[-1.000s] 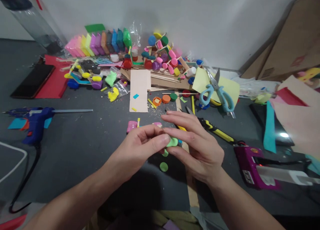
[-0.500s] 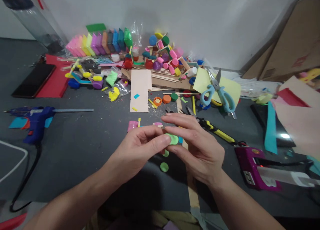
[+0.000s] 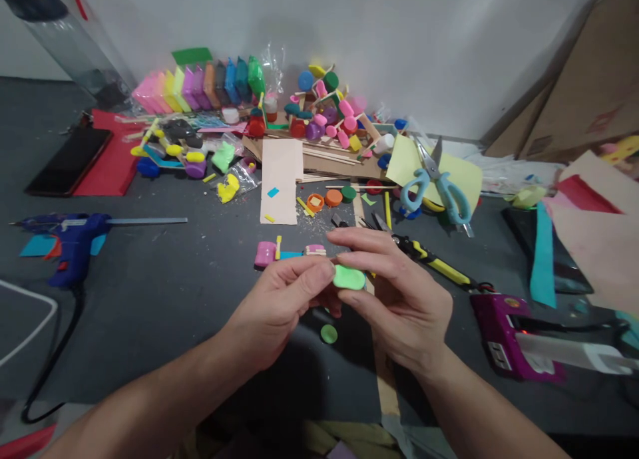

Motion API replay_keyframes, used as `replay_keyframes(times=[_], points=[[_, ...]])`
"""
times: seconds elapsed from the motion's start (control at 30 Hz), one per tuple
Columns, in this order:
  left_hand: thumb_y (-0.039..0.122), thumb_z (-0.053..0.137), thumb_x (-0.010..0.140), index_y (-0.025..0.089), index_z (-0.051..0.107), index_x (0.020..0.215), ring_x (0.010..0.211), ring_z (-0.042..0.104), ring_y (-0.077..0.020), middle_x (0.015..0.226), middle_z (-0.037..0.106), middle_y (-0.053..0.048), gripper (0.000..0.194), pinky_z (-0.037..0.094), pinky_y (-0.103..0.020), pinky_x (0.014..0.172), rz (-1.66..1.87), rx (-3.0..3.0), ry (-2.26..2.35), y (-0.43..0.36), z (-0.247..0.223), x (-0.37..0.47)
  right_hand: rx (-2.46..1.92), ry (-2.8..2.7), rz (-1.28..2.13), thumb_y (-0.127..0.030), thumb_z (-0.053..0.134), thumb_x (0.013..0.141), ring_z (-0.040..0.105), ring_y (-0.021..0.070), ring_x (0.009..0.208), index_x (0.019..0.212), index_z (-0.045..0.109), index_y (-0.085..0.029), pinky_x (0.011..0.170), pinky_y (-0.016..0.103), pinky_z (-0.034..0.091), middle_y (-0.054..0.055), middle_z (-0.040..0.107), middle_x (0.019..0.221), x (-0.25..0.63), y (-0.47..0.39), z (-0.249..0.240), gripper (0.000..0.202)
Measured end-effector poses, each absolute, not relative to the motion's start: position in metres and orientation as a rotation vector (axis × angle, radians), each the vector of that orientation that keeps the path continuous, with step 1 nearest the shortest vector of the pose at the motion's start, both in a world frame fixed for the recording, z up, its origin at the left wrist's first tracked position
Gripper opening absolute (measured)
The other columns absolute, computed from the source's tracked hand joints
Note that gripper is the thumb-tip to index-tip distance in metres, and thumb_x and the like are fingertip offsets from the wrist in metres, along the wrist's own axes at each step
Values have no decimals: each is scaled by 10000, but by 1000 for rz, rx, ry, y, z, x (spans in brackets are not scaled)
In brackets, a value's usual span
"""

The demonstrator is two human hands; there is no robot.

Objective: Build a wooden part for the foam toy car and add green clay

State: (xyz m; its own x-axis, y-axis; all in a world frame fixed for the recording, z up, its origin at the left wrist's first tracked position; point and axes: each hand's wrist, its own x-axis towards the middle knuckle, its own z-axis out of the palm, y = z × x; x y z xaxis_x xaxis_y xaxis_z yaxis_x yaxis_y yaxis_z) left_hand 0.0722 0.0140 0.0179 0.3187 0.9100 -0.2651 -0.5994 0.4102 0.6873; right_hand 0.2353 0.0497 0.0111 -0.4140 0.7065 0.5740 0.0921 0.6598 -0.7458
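Observation:
Between my two hands is a small flattened oval of bright green modelling clay (image 3: 349, 277). My left hand (image 3: 294, 289) pinches its left end between thumb and index finger. The thumb and fingers of my right hand (image 3: 397, 289) hold its right side along the top and bottom edges. A light green disc (image 3: 329, 334) lies on the table just below; part of another green piece is hidden behind my left fingers. Beyond my left hand sits a little craft build with a pink wheel (image 3: 265, 254) and a blue strip (image 3: 290, 255), partly covered by my hands.
A blue glue gun (image 3: 74, 246) lies at left. Light blue scissors (image 3: 434, 179) rest on yellow paper, with a yellow-black cutter (image 3: 439, 267) nearer my right hand. A purple power box (image 3: 514, 336) stands at right. Clay packs (image 3: 200, 86) and small wheeled models (image 3: 324, 116) line the wall.
My left thumb has drawn back a little to the left, so more of the green clay's oval face shows. The pink-wheeled build is less covered by my left hand.

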Motion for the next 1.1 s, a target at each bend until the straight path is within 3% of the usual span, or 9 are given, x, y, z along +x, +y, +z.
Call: replay_keyframes(times=[0.2, 0.4, 0.57, 0.83, 1.1], points=[[436, 742, 844, 164, 752, 776, 679, 525, -110, 709, 624, -11, 281, 430, -215, 673, 1058, 564, 759, 13, 18, 71, -646, -1965, 753, -233, 708, 901, 615, 281, 1211, 1254, 674, -296, 1044, 520, 477, 75, 688, 1299, 235, 49, 13, 361], [422, 674, 906, 193, 776, 940, 873, 647, -165, 919, 722, -53, 253, 490, -263, 831, 1083, 482, 629, 11, 21, 76, -652, -1970, 750, -207, 711, 894, 612, 280, 1225, 1227, 681, -285, 1032, 506, 496, 87, 676, 1308, 233, 47, 11, 343], [451, 657, 913, 163, 774, 910, 832, 675, -184, 836, 732, -73, 311, 506, -282, 809, 1033, 521, 587, 10, 20, 77, -653, -1994, 697, -259, 726, 887, 624, 277, 1204, 1213, 672, -282, 1025, 499, 498, 90, 679, 1306, 232, 47, 10, 331], [483, 670, 903, 164, 756, 855, 779, 642, -123, 825, 717, -33, 334, 478, -205, 744, 1043, 520, 654, 9, 18, 76, -616, -1992, 686, -265, 747, 871, 635, 284, 1196, 1166, 676, -271, 1013, 508, 501, 98, 695, 1271, 231, 48, 10, 303], [426, 639, 937, 188, 784, 930, 866, 701, -176, 831, 741, -52, 278, 521, -272, 830, 1002, 505, 539, 9, 17, 77, -671, -2002, 618, -279, 753, 865, 650, 287, 1174, 1138, 674, -270, 1010, 510, 503, 97, 710, 1252, 230, 46, 11, 284]])
